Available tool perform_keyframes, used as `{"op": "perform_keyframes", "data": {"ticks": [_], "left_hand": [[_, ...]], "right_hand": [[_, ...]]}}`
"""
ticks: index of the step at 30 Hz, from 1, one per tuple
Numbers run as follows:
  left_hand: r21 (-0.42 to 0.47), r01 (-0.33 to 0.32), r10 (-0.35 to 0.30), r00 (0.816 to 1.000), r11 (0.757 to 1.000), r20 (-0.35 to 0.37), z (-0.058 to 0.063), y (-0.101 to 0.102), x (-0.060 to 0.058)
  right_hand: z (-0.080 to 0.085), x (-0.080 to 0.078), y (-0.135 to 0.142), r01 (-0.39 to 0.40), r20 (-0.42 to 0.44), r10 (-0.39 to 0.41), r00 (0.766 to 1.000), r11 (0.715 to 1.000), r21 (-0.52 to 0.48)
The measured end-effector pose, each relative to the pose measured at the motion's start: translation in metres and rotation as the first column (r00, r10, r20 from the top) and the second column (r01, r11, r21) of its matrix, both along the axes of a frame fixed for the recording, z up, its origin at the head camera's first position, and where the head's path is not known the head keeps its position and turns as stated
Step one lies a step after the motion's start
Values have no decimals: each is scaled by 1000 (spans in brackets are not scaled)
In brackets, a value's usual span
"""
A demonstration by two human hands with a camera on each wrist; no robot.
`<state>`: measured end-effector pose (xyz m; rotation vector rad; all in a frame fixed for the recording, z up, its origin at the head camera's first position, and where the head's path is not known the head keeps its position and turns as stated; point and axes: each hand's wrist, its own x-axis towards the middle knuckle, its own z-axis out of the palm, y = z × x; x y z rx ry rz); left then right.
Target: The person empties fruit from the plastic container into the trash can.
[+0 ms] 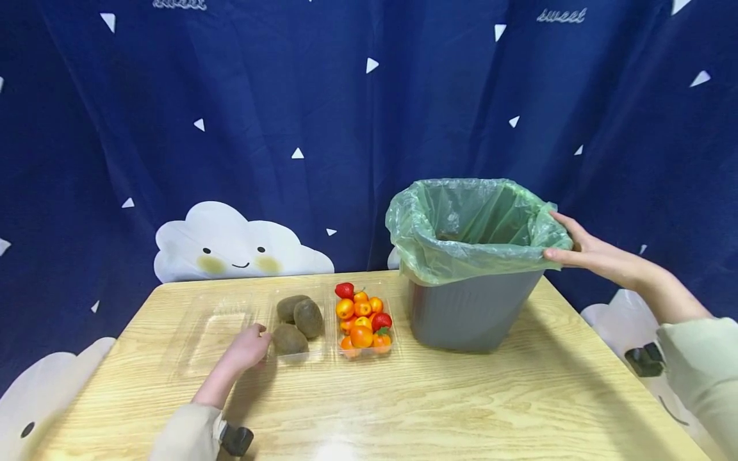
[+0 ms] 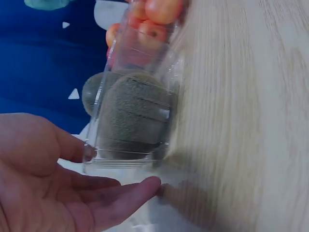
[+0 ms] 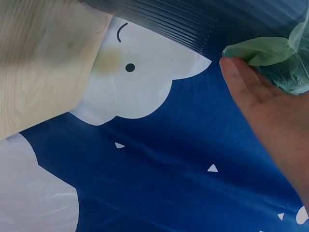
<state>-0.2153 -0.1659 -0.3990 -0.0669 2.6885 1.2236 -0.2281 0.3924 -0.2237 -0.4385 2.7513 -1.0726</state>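
My left hand (image 1: 248, 349) is at the near left corner of a clear plastic box (image 2: 91, 162) holding brown kiwis (image 1: 291, 339). In the left wrist view the thumb touches the box's rim, while the extended fingers (image 2: 128, 199) lie lower, with a gap to its end wall. On the right my right hand (image 1: 594, 253) rests against the rim of a grey bin (image 1: 467, 314) lined with a green plastic bag (image 1: 478, 259). Its fingers are straight and the thumb is spread apart. The right wrist view shows the fingers (image 3: 241, 79) against the bag's folded edge.
Another clear box (image 1: 190, 333) sits left of the kiwis. To their right, a box contains small orange fruits (image 1: 362, 336) and red strawberries (image 1: 344, 290), beside the bin. All stand on a wooden table (image 1: 432, 403) before a dark blue curtain (image 1: 277, 83).
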Motion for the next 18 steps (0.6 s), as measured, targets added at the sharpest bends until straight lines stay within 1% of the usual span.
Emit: {"op": "perform_keyframes", "data": {"ticks": [3, 7, 9, 10, 13, 15, 18], "left_hand": [[-29, -19, 19, 1000, 999, -10, -4, 0, -4], [-10, -55, 55, 998, 998, -4, -7, 1, -7], [41, -74, 74, 997, 996, 5, -8, 1, -7], [83, -81, 79, 997, 993, 20, -10, 2, -7], [186, -96, 85, 994, 978, 65, -13, 1, -8], [264, -103, 78, 992, 959, 104, -14, 0, -8], [366, -124, 71, 985, 922, 154, -14, -2, -7]], "right_hand": [[-1, 0, 0, 0, 1, 0, 1000, 1000, -4], [-1, 0, 0, 2, -11, -2, 1000, 1000, -2], [-1, 0, 0, 0, -14, 0, 1000, 1000, -2], [-1, 0, 0, 0, -16, 0, 1000, 1000, 1], [-2, 0, 0, -3, -18, 3, 1000, 1000, 1], [-2, 0, 0, -2, -19, 2, 1000, 1000, -4], [-3, -1, -1, -2, -15, 2, 1000, 1000, -15]]}}
